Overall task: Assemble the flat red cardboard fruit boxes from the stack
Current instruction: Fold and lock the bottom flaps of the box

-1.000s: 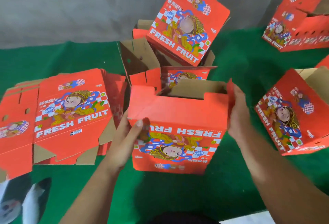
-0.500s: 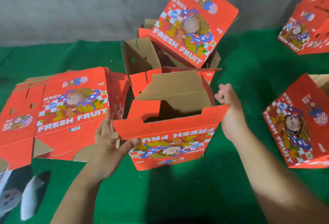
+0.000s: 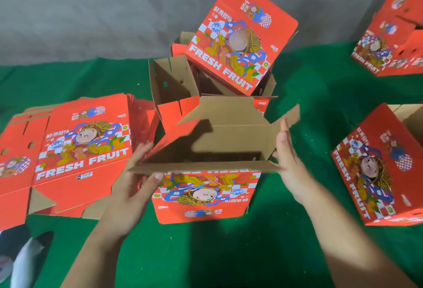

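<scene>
A red fruit box (image 3: 203, 194) stands opened into shape on the green cloth in front of me, print upside down, its brown flaps spread open at the top. My left hand (image 3: 135, 180) is at the box's left corner, thumb under the near flap and fingers along the left flap. My right hand (image 3: 288, 155) presses flat with straight fingers against the right flap. The stack of flat red boxes (image 3: 75, 150) lies to the left.
Behind the box stands an open box (image 3: 171, 86) with another red box (image 3: 240, 38) tilted in it. More assembled boxes sit at the right (image 3: 384, 166) and far right (image 3: 389, 36). A grey wall (image 3: 91, 13) runs behind. A shoe (image 3: 25, 262) shows bottom left.
The box went from nearly flat to opened into shape. Its top flaps have swung outward, and both hands moved from its sides up to the flaps.
</scene>
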